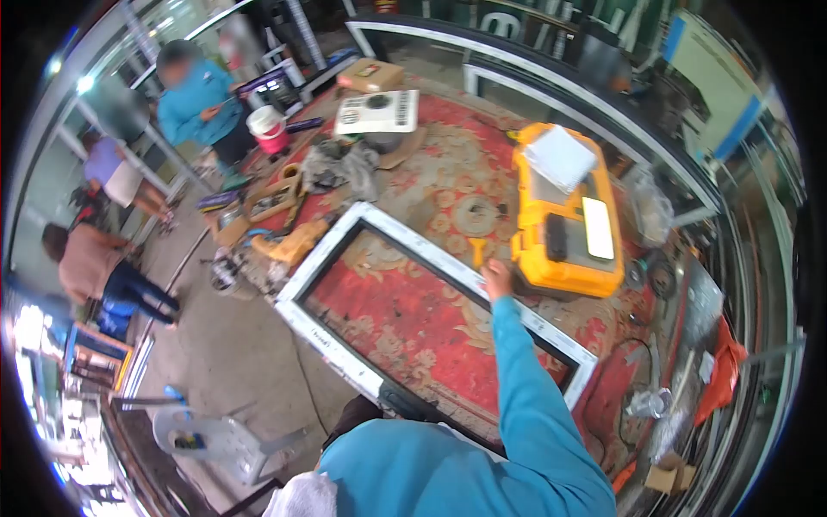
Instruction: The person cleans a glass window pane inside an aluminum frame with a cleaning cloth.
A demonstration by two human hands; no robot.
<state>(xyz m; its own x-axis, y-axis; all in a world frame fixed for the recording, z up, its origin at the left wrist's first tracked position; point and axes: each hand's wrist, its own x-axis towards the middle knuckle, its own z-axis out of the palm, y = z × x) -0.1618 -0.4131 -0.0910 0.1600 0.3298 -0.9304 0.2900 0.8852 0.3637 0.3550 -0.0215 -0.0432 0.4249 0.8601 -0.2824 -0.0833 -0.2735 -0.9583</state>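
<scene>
My right hand (496,280) reaches out over the far long side of a white window frame (323,250). Its fingers are closed at the handle of a small yellow scraper (477,248), whose wide end points away from me. The frame lies flat on a table covered with a worn red patterned carpet (379,302), which shows through its opening. Just right of the hand stands a yellow tool case (560,277), with a white sheet, a black object and a phone-like bright rectangle on top. My left hand is out of view.
Grey rags (340,168), a cardboard box (370,76) and a yellow power tool (297,241) lie on the table. Another person in a blue top (194,112) stands at the far left. A plastic chair (215,439) stands on the floor. Long frames line the back.
</scene>
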